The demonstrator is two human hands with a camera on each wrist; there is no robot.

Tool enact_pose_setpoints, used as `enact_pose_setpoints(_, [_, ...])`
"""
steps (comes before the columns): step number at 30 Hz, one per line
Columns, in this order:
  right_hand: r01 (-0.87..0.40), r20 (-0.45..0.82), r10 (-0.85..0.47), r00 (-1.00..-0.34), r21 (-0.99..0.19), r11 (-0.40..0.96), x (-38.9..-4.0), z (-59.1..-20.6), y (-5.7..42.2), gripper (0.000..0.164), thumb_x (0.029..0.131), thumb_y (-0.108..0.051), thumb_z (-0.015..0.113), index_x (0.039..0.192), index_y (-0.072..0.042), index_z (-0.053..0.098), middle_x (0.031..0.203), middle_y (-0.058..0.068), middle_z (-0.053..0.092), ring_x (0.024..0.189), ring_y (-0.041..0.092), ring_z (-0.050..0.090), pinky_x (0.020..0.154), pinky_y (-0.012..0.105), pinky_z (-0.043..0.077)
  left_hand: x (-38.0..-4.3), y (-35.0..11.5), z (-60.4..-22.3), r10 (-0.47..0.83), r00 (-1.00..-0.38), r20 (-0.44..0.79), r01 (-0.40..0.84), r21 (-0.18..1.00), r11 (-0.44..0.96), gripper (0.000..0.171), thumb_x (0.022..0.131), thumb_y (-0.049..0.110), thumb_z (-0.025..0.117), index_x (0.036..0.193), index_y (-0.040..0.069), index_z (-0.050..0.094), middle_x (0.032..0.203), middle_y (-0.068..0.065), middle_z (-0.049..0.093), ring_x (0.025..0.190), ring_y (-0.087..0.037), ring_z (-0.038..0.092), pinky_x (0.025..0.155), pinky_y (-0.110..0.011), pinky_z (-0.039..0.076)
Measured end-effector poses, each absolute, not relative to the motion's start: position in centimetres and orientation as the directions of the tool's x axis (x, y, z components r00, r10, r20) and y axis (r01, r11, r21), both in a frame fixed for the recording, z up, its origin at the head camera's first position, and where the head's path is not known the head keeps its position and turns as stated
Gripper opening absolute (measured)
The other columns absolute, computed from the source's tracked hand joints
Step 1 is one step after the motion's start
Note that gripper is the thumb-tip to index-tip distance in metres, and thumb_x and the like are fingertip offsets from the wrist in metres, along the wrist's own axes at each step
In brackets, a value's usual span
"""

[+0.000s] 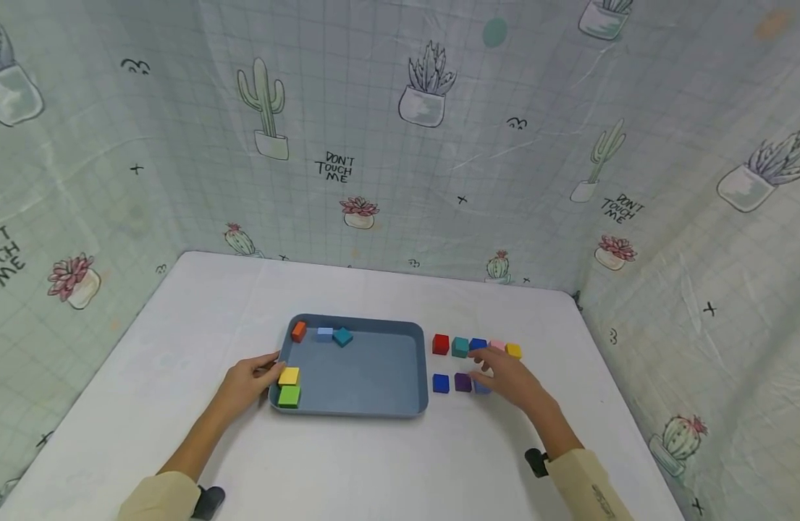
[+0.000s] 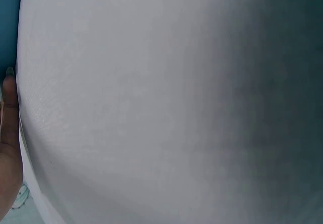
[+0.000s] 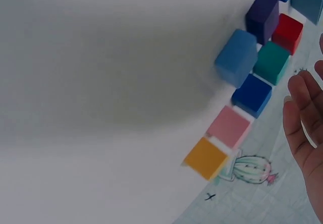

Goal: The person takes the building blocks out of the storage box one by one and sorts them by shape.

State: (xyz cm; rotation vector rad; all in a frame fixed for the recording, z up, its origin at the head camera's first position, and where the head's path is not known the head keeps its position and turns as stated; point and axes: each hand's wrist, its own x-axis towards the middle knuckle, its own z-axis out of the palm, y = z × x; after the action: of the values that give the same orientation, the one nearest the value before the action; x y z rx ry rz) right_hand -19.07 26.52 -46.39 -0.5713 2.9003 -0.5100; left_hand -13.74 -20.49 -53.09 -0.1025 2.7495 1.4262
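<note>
At the left side of a shallow blue-grey tray [image 1: 360,376], my left hand [image 1: 245,382] holds the rim, thumb beside a yellow block [image 1: 289,375]. The left wrist view catches its fingers along the tray's outer wall. My right hand [image 1: 512,379] hovers over two rows of blocks, fingers slightly bent and apart, nothing between them. Beneath and beside it are a light blue block [image 3: 236,57], a purple block [image 1: 462,382] and a blue block [image 3: 252,96]. A pink block [image 3: 229,127] is partly hidden by the hand in the head view.
Inside the tray lie a green block [image 1: 289,396], an orange block [image 1: 298,332], a light blue block [image 1: 324,334] and a teal block [image 1: 343,337]. The right-hand rows also include red [image 1: 441,344], teal [image 1: 460,347] and yellow [image 1: 513,351] blocks on the white table [image 1: 347,470].
</note>
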Motion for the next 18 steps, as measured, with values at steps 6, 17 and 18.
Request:
enact_pose_setpoints(6, [-0.402, -0.042, -0.437, -0.898, -0.322, 0.857, -19.5, -46.1, 24.8, 0.036, 0.085, -0.026, 0.071, 0.118, -0.012, 0.064, 0.102, 0.002, 0.063, 0.090, 0.017, 0.059, 0.072, 0.030, 0.051, -13.7, -20.5, -53.0, -0.041, -0.996, -0.074, -0.084, 0.821, 0.564, 0.056, 0.093, 0.034, 0.059, 0.132, -0.006, 0.050, 0.120, -0.024, 0.059, 0.100, -0.030, 0.061, 0.080, -0.038, 0.051])
enact_pose_setpoints(17, [-0.530, 0.015, -0.553, -0.833, -0.309, 0.789, -20.4, -45.8, 21.5, 0.032, 0.087, -0.027, 0.069, 0.114, -0.010, 0.063, 0.098, 0.003, 0.060, 0.087, 0.016, 0.060, 0.073, 0.028, 0.051, -13.7, -20.7, -53.3, -0.035, -0.998, -0.050, -0.061, 0.818, 0.572, 0.056, 0.093, 0.035, 0.060, 0.131, -0.006, 0.052, 0.114, -0.020, 0.062, 0.096, -0.027, 0.062, 0.077, -0.036, 0.051])
enact_pose_setpoints(18, [-0.546, 0.024, -0.568, -0.823, -0.313, 0.777, -20.5, -45.7, 21.3, 0.031, 0.087, -0.026, 0.069, 0.113, -0.009, 0.063, 0.099, 0.003, 0.061, 0.087, 0.016, 0.060, 0.074, 0.028, 0.051, -13.7, -20.7, -53.3, -0.035, -0.998, -0.047, -0.058, 0.818, 0.572, 0.055, 0.093, 0.034, 0.060, 0.130, -0.005, 0.052, 0.113, -0.019, 0.063, 0.095, -0.025, 0.062, 0.076, -0.035, 0.050])
